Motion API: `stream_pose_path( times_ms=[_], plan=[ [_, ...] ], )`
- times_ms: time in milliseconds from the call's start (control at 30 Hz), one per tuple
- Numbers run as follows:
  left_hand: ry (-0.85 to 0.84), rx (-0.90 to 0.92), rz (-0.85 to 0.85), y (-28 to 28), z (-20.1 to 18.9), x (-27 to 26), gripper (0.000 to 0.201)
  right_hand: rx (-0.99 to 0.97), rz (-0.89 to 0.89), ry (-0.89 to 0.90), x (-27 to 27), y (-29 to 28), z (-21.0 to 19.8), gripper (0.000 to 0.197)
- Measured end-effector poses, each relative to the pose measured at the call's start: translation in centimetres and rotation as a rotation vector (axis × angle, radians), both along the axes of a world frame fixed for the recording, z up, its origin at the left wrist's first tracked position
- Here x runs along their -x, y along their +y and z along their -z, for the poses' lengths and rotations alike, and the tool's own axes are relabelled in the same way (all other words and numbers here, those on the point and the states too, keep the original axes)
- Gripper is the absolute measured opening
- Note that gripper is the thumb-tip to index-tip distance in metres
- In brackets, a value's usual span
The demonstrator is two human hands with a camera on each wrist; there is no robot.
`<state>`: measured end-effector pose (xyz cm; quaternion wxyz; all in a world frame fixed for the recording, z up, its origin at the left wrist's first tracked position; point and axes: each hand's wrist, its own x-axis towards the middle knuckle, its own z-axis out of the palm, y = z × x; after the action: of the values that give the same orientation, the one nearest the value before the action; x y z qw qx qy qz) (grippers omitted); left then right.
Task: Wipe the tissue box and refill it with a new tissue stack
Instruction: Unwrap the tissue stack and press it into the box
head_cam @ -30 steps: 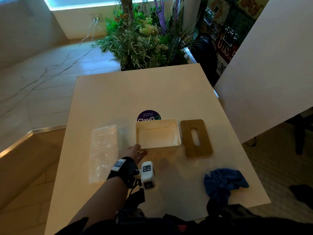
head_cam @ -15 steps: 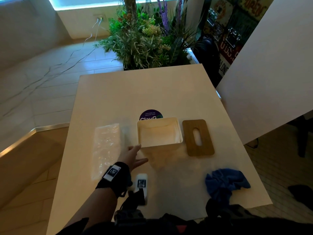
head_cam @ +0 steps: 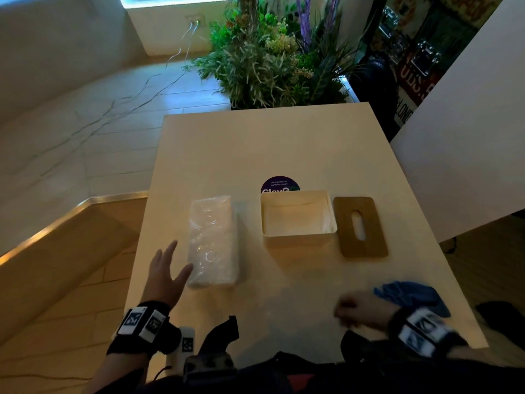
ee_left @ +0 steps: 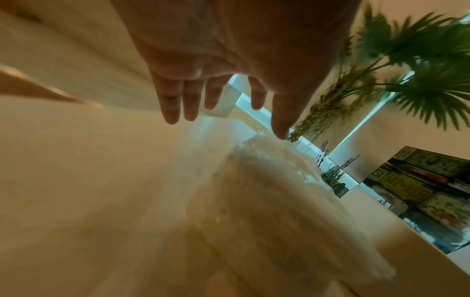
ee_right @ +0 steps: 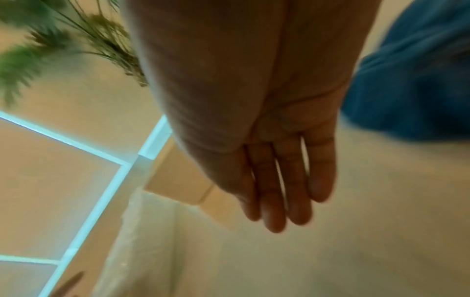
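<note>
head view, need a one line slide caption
Open left hand reaches the wrapped tissue stack beside the empty tissue box.

Purple round sticker [head_cam: 279,184] on table [head_cam: 255,149]: "ClayG…", partly hidden behind tissue box [head_cam: 298,237].

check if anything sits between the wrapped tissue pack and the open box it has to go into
Nothing visible does. The tissue pack lies left of the open box with only bare table between them. The wooden lid lies off to the box's right, and the left hand is beside the pack.

White box [head_cam: 298,239], brown lid [head_cam: 359,226], blue cloth [head_cam: 412,295], purple sticker [head_cam: 279,184].
</note>
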<state>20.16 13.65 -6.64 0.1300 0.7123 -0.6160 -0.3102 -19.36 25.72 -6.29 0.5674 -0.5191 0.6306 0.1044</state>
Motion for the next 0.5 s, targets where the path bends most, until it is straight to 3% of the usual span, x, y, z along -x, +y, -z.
stream_pose_path(
  times_ms=[133, 200, 333, 500],
  plan=[
    [0.131, -0.065, 0.039, -0.2, 0.0, 1.9, 0.086, 0.296, 0.044, -0.187, -6.2, -9.0, -1.7, 0.024],
    [0.104, -0.067, 0.112, -0.9, -0.1, 2.6, 0.089, 0.344, 0.136, -0.296, -10.0, -11.7, -1.1, 0.034],
    [-0.01, -0.113, 0.256, -1.7, 1.2, 3.1, 0.098, 0.395, 0.317, -0.338, -15.8, -14.6, -0.2, 0.05],
    [0.052, -0.167, 0.254, -1.9, 2.2, 3.3, 0.1, 0.434, 0.509, -0.324, -17.8, -16.0, 0.6, 0.041]
  ],
)
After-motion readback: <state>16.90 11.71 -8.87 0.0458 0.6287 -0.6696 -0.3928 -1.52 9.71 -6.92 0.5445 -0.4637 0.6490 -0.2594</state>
